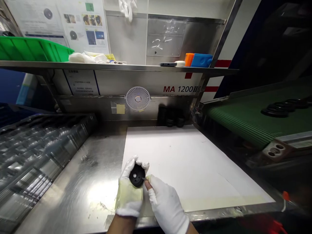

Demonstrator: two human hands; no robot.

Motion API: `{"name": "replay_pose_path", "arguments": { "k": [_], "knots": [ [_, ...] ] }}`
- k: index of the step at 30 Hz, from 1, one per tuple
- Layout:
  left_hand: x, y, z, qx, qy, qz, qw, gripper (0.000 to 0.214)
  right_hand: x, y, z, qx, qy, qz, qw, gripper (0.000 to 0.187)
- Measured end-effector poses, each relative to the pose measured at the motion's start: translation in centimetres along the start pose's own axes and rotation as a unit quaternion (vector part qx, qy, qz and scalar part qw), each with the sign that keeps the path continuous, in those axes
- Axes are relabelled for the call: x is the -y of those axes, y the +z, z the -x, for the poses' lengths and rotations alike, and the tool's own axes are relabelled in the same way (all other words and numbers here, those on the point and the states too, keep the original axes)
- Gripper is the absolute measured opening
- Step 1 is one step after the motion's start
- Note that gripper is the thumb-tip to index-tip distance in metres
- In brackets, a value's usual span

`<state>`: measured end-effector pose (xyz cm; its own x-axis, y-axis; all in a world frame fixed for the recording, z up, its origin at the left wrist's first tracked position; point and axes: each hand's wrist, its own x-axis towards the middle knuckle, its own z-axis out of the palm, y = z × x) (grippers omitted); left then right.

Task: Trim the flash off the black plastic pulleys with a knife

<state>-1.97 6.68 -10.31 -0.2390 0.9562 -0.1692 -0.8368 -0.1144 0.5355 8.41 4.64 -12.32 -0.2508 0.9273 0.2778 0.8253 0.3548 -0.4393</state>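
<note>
A black round plastic part [139, 181] with a few small holes rests in my left hand [128, 195], whose gloved fingers curl round its far edge. My right hand [167, 201], in a white glove with the thumb tip bare, is pinched at the right edge of that part. From the pinch a small tool with a thin pointed tip [143, 178] reaches to the rim; its handle is hidden by my fingers. Beneath and beyond both hands spreads a white sheet [175, 156] on the metal table.
Clear plastic trays [36, 156] are stacked on the left. A green conveyor belt [239, 117] with black round parts [275, 110] runs on the right. Black parts [170, 118] stand at the back, near a small fan [137, 98]. A metal shelf [136, 67] crosses above.
</note>
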Motion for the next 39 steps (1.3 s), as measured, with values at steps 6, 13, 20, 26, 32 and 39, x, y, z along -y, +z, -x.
{"name": "replay_pose_path", "arguments": {
  "k": [6,13,20,26,32,39],
  "knots": [
    [1.0,0.6,0.2,-0.024,0.03,0.026,0.999,0.023,0.0,0.4,0.7,-0.005,0.01,-0.016,1.0,0.028],
    [-1.2,-0.2,1.1,0.03,-0.078,-0.042,0.996,0.041,-0.1,-0.8,0.4,0.013,-0.006,-0.066,0.998,0.025],
    [-3.3,0.4,0.9,0.037,0.034,-0.091,0.995,0.029,2.4,-0.6,-0.4,-0.022,0.016,-0.006,1.0,0.027],
    [-4.4,1.3,0.1,-0.006,0.054,-0.053,0.997,0.028,5.3,0.1,-0.3,-0.038,0.047,-0.006,0.998,0.028],
    [-4.3,0.7,0.1,0.026,-0.029,-0.025,0.999,0.037,5.1,0.0,-0.2,-0.052,0.038,0.002,0.998,0.026],
    [-3.8,1.7,0.4,0.017,-0.078,0.048,0.996,0.018,2.8,-0.9,-0.4,-0.045,0.028,-0.017,0.998,0.026]
  ]
}}
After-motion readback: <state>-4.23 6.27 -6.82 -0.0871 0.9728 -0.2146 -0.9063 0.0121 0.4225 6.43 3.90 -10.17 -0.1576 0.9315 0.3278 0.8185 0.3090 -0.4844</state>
